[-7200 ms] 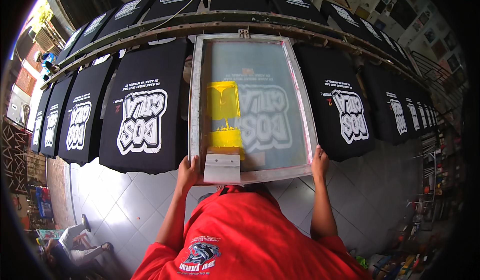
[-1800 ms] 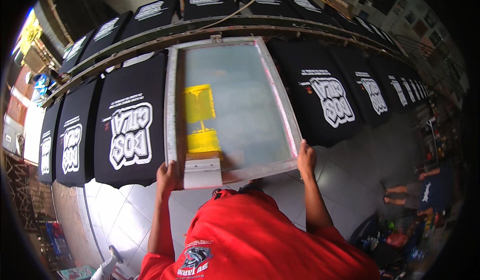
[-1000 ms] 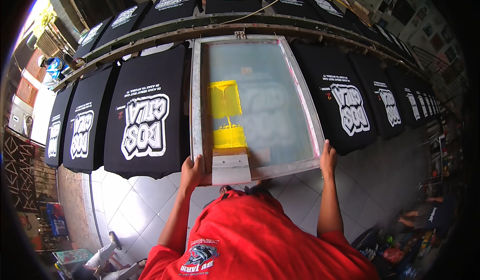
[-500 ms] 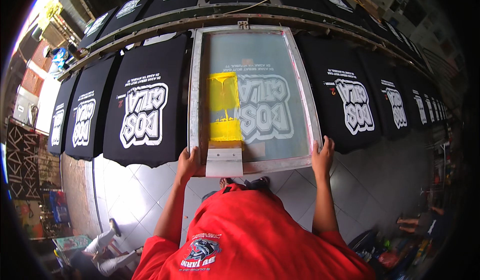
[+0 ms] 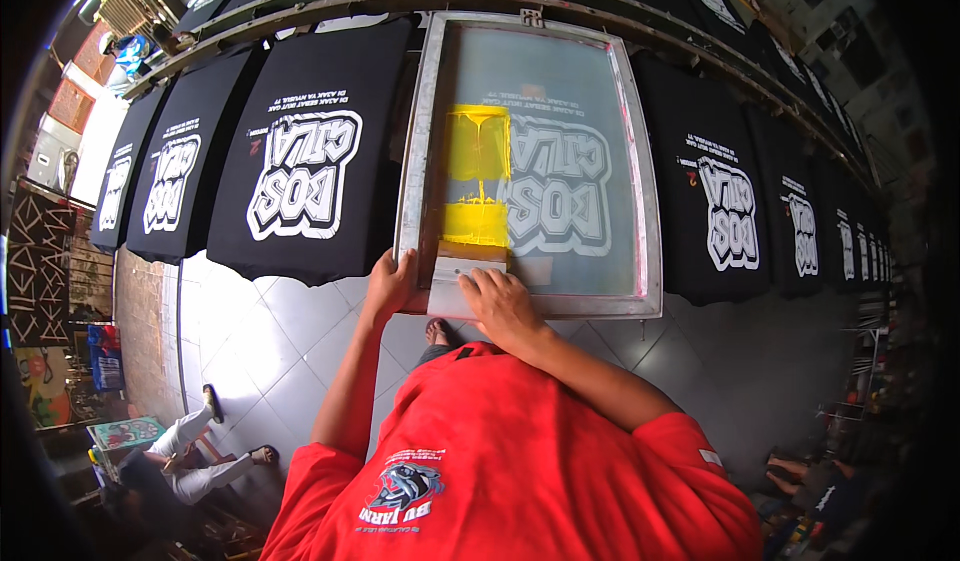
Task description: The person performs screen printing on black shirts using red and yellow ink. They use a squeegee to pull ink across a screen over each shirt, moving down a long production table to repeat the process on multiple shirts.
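Observation:
A screen-printing frame [image 5: 648, 211] with pale mesh lies over a black shirt board in front of me. Yellow ink [image 5: 475, 223] is spread in a block on the left side of its mesh. A squeegee [image 5: 446, 273] with a flat whitish handle rests at the near edge of the ink, its end reaching over the frame's near bar. My left hand [image 5: 391, 283] grips the near left corner of the frame. My right hand [image 5: 497, 306] lies over the squeegee's handle with its fingers curled on it; the thumb is hidden.
Black T-shirts [image 5: 300, 81] with white lettering lie on boards left and right of the frame. A metal rail [image 5: 390, 9] runs behind them, with more shirts beyond. A seated person [image 5: 190, 461] is at lower left, and another person's arm or leg shows at lower right. Grey tiles [image 5: 270, 326] cover the floor.
My right hand has left the frame's near right corner and moved left onto the squeegee. The left hand stays on the frame. The whole view has shifted, with the frame higher and further right.

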Demonstrator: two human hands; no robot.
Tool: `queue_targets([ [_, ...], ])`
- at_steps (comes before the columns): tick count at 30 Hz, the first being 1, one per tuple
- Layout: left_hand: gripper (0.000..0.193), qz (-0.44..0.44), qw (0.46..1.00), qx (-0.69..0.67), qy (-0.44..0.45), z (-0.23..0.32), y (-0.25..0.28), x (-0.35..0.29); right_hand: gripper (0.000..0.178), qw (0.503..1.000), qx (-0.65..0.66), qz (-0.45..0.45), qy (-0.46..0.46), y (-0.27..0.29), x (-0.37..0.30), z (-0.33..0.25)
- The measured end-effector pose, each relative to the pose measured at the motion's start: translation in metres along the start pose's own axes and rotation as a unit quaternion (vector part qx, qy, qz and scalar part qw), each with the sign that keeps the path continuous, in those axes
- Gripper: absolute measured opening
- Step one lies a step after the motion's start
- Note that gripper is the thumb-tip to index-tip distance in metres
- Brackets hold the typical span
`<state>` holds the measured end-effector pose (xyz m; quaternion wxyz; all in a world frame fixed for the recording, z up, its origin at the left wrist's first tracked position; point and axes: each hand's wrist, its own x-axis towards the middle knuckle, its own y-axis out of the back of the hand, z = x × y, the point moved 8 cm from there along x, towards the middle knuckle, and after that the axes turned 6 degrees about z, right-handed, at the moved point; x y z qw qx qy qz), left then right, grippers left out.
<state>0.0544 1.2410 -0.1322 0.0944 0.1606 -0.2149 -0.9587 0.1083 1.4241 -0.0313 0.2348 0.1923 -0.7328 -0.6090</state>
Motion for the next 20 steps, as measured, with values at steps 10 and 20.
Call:
queue_targets([
  [10, 0.04, 0.009, 0.998, 0.019, -0.064, 0.007, -0.001, 0.002, 0.024, 0.991, 0.035, -0.004, -0.133, 0.06, 0.073, 0.053],
  [20, 0.045, -0.006, 0.999, 0.029, -0.045, -0.003, -0.004, 0.009, 0.028, 0.986, -0.006, 0.123, -0.112, 0.015, 0.071, 0.058],
])
